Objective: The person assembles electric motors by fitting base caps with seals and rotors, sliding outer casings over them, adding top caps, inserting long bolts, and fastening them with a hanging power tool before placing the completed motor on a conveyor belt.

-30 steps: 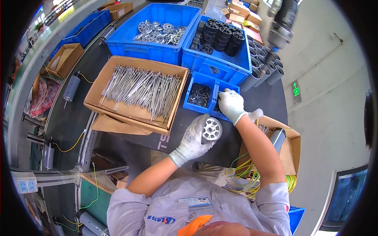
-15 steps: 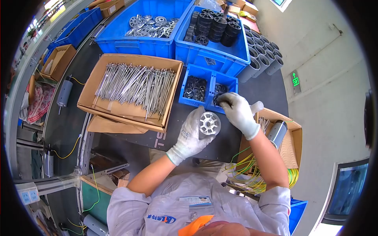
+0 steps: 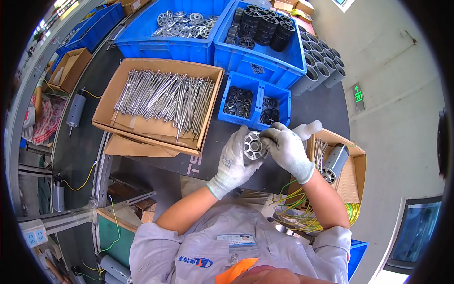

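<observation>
Gloved in white, my left hand [image 3: 235, 158] wraps round a cylinder whose silver spoked end cap [image 3: 254, 146] faces up. My right hand [image 3: 287, 149], also gloved, is at the cap's right edge with thumb and fingers pinched together; whatever they hold is hidden. Just beyond the hands are two small blue bins, the left one [image 3: 238, 101] and the right one [image 3: 270, 110], both with small dark rings. To the left lies a cardboard box [image 3: 105, 116] full of long metal rods [image 3: 163, 102].
Large blue crates hold silver discs [image 3: 187, 24] and black wheels [image 3: 255, 26] at the back. Grey tubes [image 3: 321, 59] stand at the back right. On the right are a cardboard box [image 3: 352, 175] and yellow-green wires [image 3: 302, 213]. A conveyor [image 3: 82, 156] runs along the left.
My right hand has left the right small bin and come over to the spoked cap. My left hand still holds the cylinder, at nearly the same place.
</observation>
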{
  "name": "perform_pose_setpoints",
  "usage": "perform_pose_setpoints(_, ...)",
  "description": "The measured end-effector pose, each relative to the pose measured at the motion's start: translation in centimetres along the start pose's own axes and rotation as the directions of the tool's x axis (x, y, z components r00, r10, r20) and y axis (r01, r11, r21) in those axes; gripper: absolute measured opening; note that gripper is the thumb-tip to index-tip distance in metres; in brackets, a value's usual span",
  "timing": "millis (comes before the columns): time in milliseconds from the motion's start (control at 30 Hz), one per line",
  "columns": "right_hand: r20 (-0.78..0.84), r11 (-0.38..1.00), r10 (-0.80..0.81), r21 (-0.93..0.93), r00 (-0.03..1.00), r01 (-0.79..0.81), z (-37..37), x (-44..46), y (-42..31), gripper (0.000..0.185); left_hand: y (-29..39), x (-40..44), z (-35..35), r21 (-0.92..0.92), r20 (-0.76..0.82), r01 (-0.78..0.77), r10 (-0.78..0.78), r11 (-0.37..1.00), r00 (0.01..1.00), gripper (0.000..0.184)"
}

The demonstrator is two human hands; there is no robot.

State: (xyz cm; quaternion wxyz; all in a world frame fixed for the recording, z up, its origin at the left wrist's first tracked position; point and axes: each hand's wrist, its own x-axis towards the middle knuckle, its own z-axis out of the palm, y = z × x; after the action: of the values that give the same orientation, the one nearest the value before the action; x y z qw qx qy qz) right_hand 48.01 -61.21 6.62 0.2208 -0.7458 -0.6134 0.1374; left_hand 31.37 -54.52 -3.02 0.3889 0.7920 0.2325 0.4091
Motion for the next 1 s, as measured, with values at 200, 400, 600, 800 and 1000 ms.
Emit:
perform_pose_setpoints(200, -0.036, 0.999, -0.039, 0.024, 0.999, 0.040, -2.7, -3.5, -3.2, 0.021, 1.2, 0.3, -0.7, 0.058, -0.018, -0.044, 0.046, 0.997, 0.999, 0.100)
perform_pose_setpoints(400, 0.293, 0.930, 0.150, 0.283, 0.944, -0.236, -10.3, -19.9, -5.2, 0.036, 4.5, 0.8, -1.7, -0.154, -0.006, -0.117, 0.118, 0.981, 0.993, 0.097)
perform_pose_setpoints(600, -0.625, -0.237, 0.739, 0.109, -0.252, -0.965, -11.9, -50.6, 0.2, 0.028, 5.9, -0.2, -3.1, -0.122, 0.017, -0.352, 0.357, 0.928, 0.934, 0.092)
perform_pose_setpoints(800, -0.135, -0.329, 0.924, 0.195, -0.357, -0.924, -5.8, -63.0, 6.6, 0.031, 5.6, 0.3, -1.4, -0.081, 0.084, -0.337, 0.344, 0.938, 0.935, 0.077)
perform_pose_setpoints(1000, -0.214, 0.529, 0.829, 0.000, 0.517, -0.849, -1.7, -64.4, 17.2, 0.017, 11.3, 0.9, -0.9, -0.026, 0.196, -0.292, 0.292, 0.956, 0.936, 0.080)
